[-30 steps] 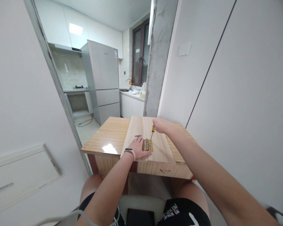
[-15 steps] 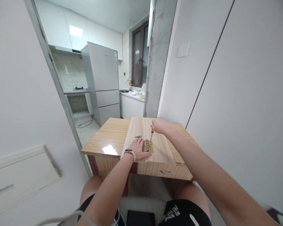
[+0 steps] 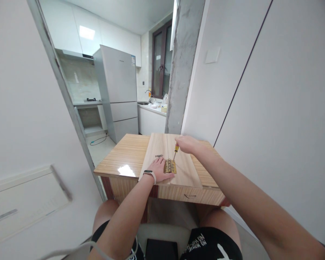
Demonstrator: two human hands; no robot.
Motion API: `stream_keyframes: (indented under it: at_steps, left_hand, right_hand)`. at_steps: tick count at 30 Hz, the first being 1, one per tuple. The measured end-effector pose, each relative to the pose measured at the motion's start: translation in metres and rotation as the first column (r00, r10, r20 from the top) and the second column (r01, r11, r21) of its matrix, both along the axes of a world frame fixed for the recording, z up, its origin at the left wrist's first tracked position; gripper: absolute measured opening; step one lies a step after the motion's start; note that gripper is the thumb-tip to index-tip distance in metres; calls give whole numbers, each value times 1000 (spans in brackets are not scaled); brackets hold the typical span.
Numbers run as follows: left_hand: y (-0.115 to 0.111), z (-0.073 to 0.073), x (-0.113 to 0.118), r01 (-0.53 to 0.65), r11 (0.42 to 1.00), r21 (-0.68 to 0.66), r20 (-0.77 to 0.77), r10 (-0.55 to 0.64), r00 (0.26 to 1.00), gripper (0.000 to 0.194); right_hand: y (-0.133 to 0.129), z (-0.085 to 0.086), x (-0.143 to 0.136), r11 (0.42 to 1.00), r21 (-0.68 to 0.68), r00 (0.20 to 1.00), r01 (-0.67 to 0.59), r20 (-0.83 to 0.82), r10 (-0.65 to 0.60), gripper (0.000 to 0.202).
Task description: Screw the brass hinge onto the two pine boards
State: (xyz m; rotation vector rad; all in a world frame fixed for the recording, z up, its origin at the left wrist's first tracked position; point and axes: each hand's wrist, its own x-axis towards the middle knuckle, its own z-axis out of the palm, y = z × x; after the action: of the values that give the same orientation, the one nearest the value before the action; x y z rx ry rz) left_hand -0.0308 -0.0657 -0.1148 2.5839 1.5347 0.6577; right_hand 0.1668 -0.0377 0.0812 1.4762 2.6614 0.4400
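My right hand [image 3: 188, 143] is closed on the handle of a yellow-and-black screwdriver [image 3: 176, 148], its shaft angled down to the far right part of a brass hinge [image 3: 172, 166]. The hinge lies across the seam between two pale wooden boards [image 3: 184, 173]. My left hand [image 3: 159, 170] rests flat on the boards with fingers spread, against the left side of the hinge and partly covering it. A small group of screws [image 3: 159, 156] lies on the left board, just beyond my left fingers. The tip's exact seating is too small to make out.
The boards sit on a wooden table [image 3: 121, 155] that has a drawer with a handle [image 3: 190, 196] at its front. Behind stand a grey fridge [image 3: 121, 79] and a kitchen counter [image 3: 151, 119]. A white wall [image 3: 260, 126] rises close on the right.
The screwdriver handle leans slightly more to the right, and my right hand has shifted a little with it. My left hand stays in place on the boards. The view has tilted slightly.
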Motion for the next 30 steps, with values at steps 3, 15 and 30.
stream_keyframes:
  at_steps: [3, 15, 30]
  left_hand:
    - [1, 0, 0, -5, 1000, -11, -7, 5, 1000, 101]
    - [0, -1, 2, -5, 1000, -9, 0, 5, 1000, 102]
    - [1, -2, 2, 17, 999, 27, 51, -18, 999, 94]
  right_hand:
    - [3, -1, 0, 1000, 10, 1000, 9, 12, -9, 29]
    - [5, -4, -12, 976, -17, 973, 218, -69, -219, 37]
    - [-8, 4, 4, 999, -25, 998, -46, 35, 47, 22]
